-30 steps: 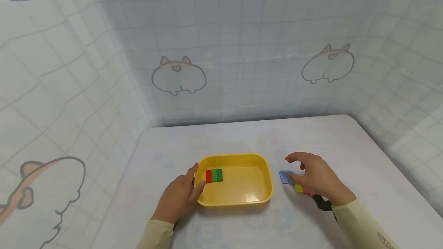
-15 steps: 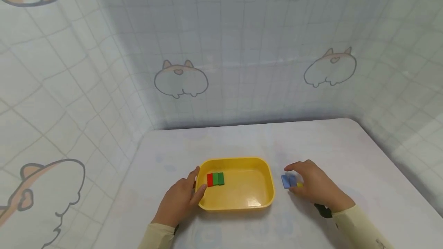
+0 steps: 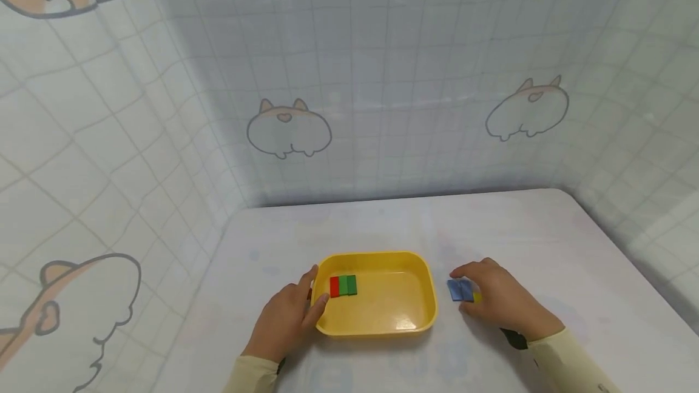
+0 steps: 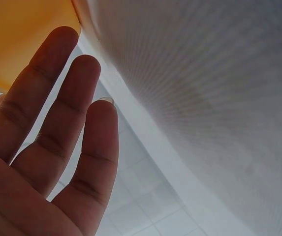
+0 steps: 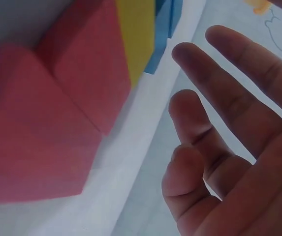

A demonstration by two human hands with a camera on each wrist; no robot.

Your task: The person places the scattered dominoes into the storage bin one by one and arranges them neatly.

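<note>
Two blue tiles lie between my right fingers; a pinch cannot be confirmed. My left fingers grip the yellow tray, likely to steady it.

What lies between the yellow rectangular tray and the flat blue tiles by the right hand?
Only bare whitish tabletop separates tray and tiles, in the head view.

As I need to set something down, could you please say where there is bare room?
The yellow tray is bare from the dark green tile to its right end. The table is bare between tray and back edge, and right of the right hand. It is crowded near the left hand and red tile, and around the blue tiles.
</note>
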